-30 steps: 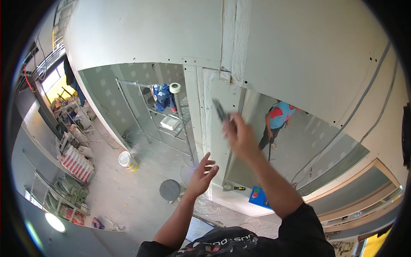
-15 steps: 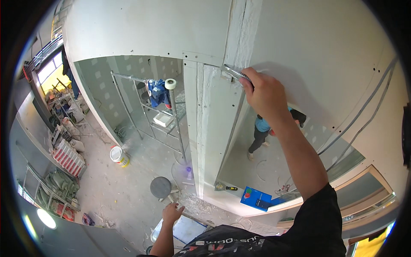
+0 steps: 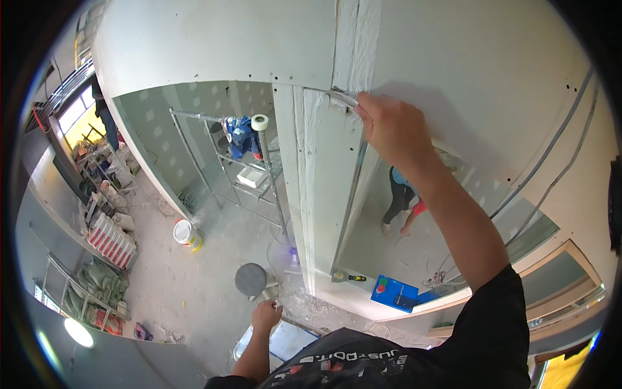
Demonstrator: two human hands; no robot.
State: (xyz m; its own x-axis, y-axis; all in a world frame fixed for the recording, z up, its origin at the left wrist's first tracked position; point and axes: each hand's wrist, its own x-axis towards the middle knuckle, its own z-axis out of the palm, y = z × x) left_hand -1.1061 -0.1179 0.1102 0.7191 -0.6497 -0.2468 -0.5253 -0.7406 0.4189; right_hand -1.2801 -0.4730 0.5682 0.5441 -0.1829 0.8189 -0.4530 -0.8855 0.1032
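Note:
My right hand (image 3: pixel 395 126) is raised to the white wallboard corner (image 3: pixel 363 45), fingers closed round a slim silver tool, apparently a utility knife (image 3: pixel 342 98). Its tip lies against the top of the plastered post (image 3: pixel 324 149), where the post meets the upper board; the rest is hidden in my hand. Rough white filler covers the joint above. Low in front of me, my left hand (image 3: pixel 265 316) hangs with curled fingers, near a round grey stool (image 3: pixel 251 279). Whether it holds anything is hidden.
A blue box (image 3: pixel 395 294) and a yellow-and-black handled tool (image 3: pixel 356 278) lie on the ledge below. Beyond the opening, a co-worker's legs (image 3: pixel 398 198) show. Left stand a metal scaffold frame (image 3: pixel 201 159) and a white bucket (image 3: pixel 186 235). Grey cables (image 3: pixel 551 168) hang right.
My right hand has shifted slightly left and tilted the tool lower against the post. My left hand's fingers have curled in. The co-worker beyond the opening has changed stance.

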